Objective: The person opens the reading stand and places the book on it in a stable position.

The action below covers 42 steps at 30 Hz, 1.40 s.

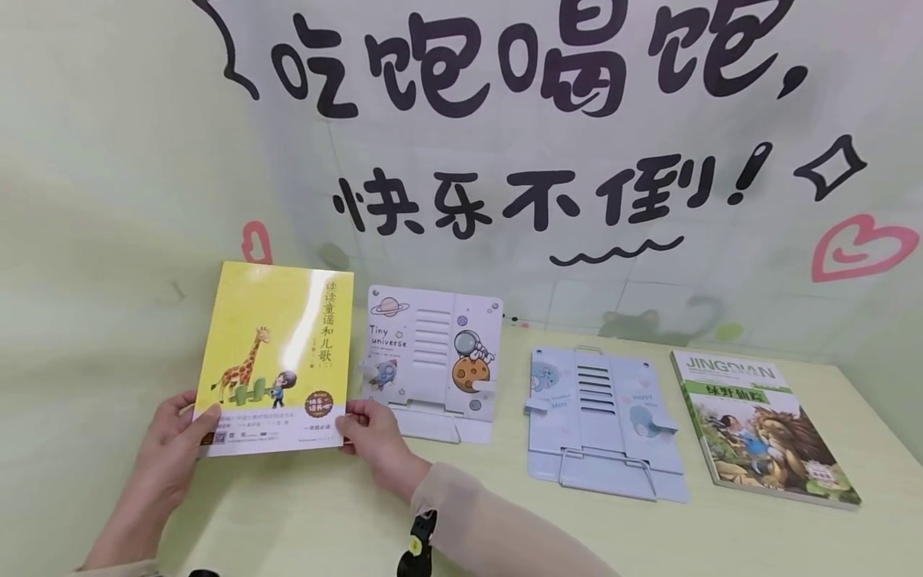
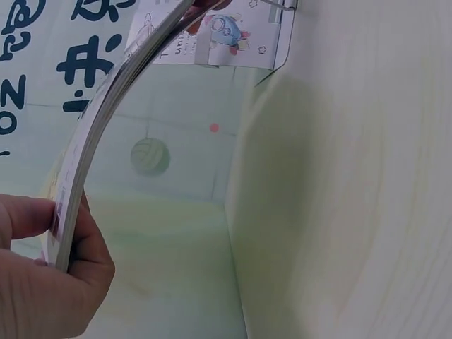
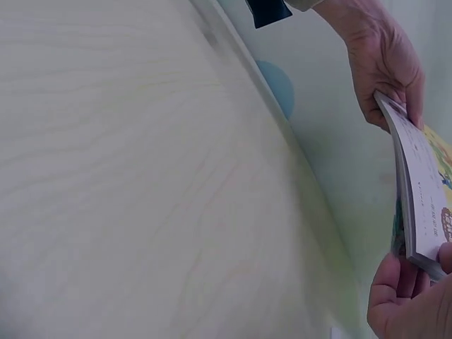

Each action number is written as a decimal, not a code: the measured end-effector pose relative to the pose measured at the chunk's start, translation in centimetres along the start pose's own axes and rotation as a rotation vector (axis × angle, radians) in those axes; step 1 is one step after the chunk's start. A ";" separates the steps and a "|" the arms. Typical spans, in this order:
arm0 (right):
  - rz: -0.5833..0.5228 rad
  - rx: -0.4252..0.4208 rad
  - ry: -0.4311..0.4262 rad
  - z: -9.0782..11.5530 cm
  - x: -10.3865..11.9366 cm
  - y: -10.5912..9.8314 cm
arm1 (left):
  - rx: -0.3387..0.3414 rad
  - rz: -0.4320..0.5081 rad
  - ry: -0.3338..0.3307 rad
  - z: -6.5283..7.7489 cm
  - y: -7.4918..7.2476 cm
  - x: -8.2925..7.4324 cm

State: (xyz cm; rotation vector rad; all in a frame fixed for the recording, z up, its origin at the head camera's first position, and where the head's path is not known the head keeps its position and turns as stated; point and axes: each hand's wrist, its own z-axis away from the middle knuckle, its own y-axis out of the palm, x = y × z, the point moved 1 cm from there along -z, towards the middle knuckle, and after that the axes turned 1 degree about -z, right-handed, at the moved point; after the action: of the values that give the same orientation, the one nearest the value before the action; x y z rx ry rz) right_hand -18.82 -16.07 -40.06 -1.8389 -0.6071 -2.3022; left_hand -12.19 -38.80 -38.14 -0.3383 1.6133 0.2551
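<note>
A yellow book (image 1: 277,353) with a giraffe on its cover is held up off the table at the left in the head view. My left hand (image 1: 169,449) grips its lower left corner, thumb on the cover and fingers behind. With my right hand (image 1: 375,437) I pinch the lower right corner. In the left wrist view the book (image 2: 88,141) shows edge-on and slightly bent, the left hand (image 2: 53,261) around its end. The right wrist view has both hands on the book (image 3: 417,183). Just right of it stands a white book stand (image 1: 433,361) with space drawings.
A light blue book stand (image 1: 602,425) leans back at the middle right. Farther right a book with a lion cover (image 1: 767,433) lies on the pale table (image 1: 303,513). Behind is a wall hanging (image 1: 490,144) with large black characters.
</note>
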 end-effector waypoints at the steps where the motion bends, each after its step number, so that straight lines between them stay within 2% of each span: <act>1: 0.007 0.005 -0.019 0.0 0.4 -0.1 | 0.007 0.019 0.009 0.1 0.0 -0.1; 3: 0.025 0.005 -0.055 -0.2 1.1 -0.5 | 0.023 0.047 0.025 0.2 0.2 -0.4; 10: 0.063 -0.023 -0.126 -1.0 4.2 -2.6 | 0.104 0.053 0.070 0.2 1.5 -1.0; 16: 0.062 -0.048 -0.215 -1.3 7.0 -5.1 | 0.159 0.062 0.136 -0.3 3.8 -1.3; 20: 0.083 -0.076 -0.251 -1.4 8.3 -6.8 | 0.182 0.049 0.137 -0.9 5.6 -1.8; 23: 0.094 -0.098 -0.265 -1.4 9.0 -8.0 | 0.190 0.000 0.127 -1.4 7.0 -2.2; 25: 0.086 -0.114 -0.283 -1.5 9.4 -8.8 | 0.188 -0.066 0.132 -1.8 7.9 -2.6; 31: 0.110 -0.192 -0.337 -1.6 10.6 -11.4 | 0.130 -0.226 0.170 -3.4 10.7 -3.5; 39: 0.101 -0.289 -0.407 -2.1 11.7 -14.3 | 0.121 -0.327 0.341 -6.2 13.9 -4.0; 42: 0.095 -0.317 -0.410 -2.3 11.9 -15.2 | 0.125 -0.374 0.370 -7.0 14.8 -3.9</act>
State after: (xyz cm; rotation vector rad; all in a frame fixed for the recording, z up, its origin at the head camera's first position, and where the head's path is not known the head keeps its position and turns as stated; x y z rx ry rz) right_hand -29.14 -1.38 -32.54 -2.4555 -0.1924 -2.0646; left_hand -23.94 -27.35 -34.30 -0.6071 1.8786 -0.2058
